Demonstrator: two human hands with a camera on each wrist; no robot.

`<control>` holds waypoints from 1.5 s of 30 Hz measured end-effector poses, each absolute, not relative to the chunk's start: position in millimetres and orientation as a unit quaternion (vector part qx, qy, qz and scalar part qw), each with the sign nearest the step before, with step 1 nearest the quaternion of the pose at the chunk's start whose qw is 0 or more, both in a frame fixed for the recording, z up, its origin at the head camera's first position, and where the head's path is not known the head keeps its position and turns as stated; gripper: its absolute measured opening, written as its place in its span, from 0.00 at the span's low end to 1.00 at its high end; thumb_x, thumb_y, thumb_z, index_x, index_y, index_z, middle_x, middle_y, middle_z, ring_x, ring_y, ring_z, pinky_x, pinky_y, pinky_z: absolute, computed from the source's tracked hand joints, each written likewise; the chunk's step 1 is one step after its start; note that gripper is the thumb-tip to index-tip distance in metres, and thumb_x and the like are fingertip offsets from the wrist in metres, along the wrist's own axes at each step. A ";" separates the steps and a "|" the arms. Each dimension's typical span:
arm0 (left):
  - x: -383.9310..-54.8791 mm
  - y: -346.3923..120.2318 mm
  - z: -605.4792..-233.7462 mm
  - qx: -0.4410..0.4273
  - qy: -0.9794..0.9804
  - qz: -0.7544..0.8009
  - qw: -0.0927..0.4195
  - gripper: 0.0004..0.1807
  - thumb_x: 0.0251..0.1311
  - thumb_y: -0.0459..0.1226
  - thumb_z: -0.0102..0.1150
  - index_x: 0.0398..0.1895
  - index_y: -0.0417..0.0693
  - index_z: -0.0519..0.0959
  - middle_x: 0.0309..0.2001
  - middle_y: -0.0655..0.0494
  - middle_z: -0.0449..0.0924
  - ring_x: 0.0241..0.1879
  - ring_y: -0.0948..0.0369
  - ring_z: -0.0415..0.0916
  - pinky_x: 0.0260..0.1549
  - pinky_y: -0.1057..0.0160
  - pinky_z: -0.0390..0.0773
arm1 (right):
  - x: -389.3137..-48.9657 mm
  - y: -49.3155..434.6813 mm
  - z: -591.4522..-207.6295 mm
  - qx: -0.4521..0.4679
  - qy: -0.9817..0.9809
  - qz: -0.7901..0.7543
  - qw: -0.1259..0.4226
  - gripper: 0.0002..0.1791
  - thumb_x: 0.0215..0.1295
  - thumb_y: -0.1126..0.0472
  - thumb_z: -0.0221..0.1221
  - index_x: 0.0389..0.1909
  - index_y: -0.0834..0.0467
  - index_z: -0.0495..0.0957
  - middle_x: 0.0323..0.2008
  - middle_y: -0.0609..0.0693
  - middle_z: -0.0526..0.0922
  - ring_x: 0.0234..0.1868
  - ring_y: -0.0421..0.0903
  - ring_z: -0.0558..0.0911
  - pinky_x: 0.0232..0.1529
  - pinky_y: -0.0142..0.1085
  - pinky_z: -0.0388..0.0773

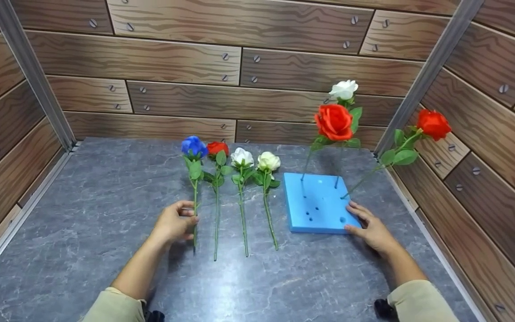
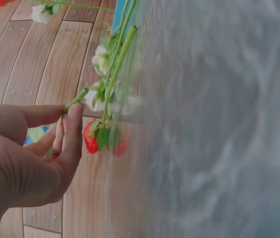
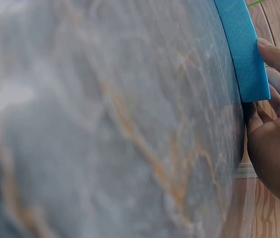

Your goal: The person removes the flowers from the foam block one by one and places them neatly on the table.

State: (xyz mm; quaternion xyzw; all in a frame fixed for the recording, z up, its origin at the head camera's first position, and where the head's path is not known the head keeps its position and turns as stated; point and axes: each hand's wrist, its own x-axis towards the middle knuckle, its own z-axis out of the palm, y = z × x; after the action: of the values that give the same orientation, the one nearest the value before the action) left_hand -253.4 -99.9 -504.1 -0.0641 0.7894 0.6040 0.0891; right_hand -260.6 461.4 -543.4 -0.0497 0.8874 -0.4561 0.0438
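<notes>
My left hand (image 1: 175,223) pinches the stem of the blue rose (image 1: 194,146) low down, between thumb and fingers. In the left wrist view the cut end of that stem (image 2: 75,100) sticks out past the fingertips. To its right lie a red rose (image 1: 217,148), a white rose (image 1: 242,157) and a cream rose (image 1: 268,162), side by side. My right hand (image 1: 376,232) grips the near right corner of a blue foam block (image 1: 324,205), thumb at the front and fingers along the side. Two red roses (image 1: 334,122) and a white rose (image 1: 344,89) stand in the block.
The grey marbled tabletop (image 1: 105,192) carries everything. Wood-patterned walls (image 1: 186,62) close off the back and both sides, with metal posts (image 1: 427,71) at the corners. Several holes (image 1: 317,208) show in the block's top. One standing red rose (image 1: 434,124) leans out toward the right wall.
</notes>
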 end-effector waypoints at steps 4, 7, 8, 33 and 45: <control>-257.4 -105.5 -505.0 -0.061 0.797 0.592 0.103 0.24 0.72 0.26 0.63 0.70 0.37 0.76 0.53 0.43 0.79 0.43 0.56 0.82 0.27 0.61 0.91 | -259.9 460.5 -543.6 -0.048 0.887 -0.457 0.043 0.42 0.73 0.58 0.70 0.82 0.64 0.64 0.87 0.63 0.53 0.89 0.67 0.46 0.62 0.03 0.50; -260.6 -109.4 -506.8 -0.062 0.799 0.587 0.114 0.24 0.72 0.25 0.63 0.70 0.35 0.75 0.51 0.45 0.77 0.42 0.57 0.80 0.26 0.61 0.90 | -259.6 459.8 -542.8 -0.048 0.887 -0.457 0.042 0.41 0.73 0.59 0.70 0.82 0.64 0.64 0.87 0.63 0.53 0.89 0.67 0.47 0.62 0.03 0.50; -261.7 -110.6 -507.8 -0.061 0.800 0.585 0.118 0.24 0.72 0.25 0.62 0.70 0.35 0.75 0.51 0.45 0.77 0.42 0.57 0.80 0.26 0.62 0.90 | -259.7 459.8 -542.7 -0.047 0.887 -0.457 0.042 0.41 0.73 0.60 0.70 0.82 0.65 0.64 0.87 0.63 0.53 0.89 0.67 0.47 0.62 0.03 0.49; -276.0 -120.0 -511.6 -0.040 0.845 0.509 0.158 0.24 0.64 0.25 0.66 0.64 0.27 0.75 0.46 0.44 0.79 0.34 0.57 0.82 0.29 0.61 0.92 | -259.8 459.8 -542.7 -0.052 0.885 -0.461 0.037 0.42 0.73 0.57 0.70 0.82 0.65 0.64 0.87 0.63 0.53 0.89 0.67 0.46 0.63 0.04 0.50; -278.4 -122.6 -512.7 -0.036 0.836 0.520 0.172 0.26 0.61 0.24 0.70 0.62 0.28 0.77 0.44 0.46 0.81 0.35 0.59 0.84 0.29 0.62 0.92 | -258.8 459.0 -541.3 -0.051 0.885 -0.462 0.038 0.41 0.73 0.58 0.70 0.81 0.65 0.65 0.87 0.63 0.53 0.89 0.68 0.46 0.62 0.04 0.49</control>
State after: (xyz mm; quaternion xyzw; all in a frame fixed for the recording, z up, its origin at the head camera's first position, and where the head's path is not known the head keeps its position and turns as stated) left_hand -278.4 -122.6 -512.7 -0.0355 0.8358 0.5202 0.1720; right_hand -258.8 459.0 -541.3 -0.0508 0.8848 -0.4616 0.0383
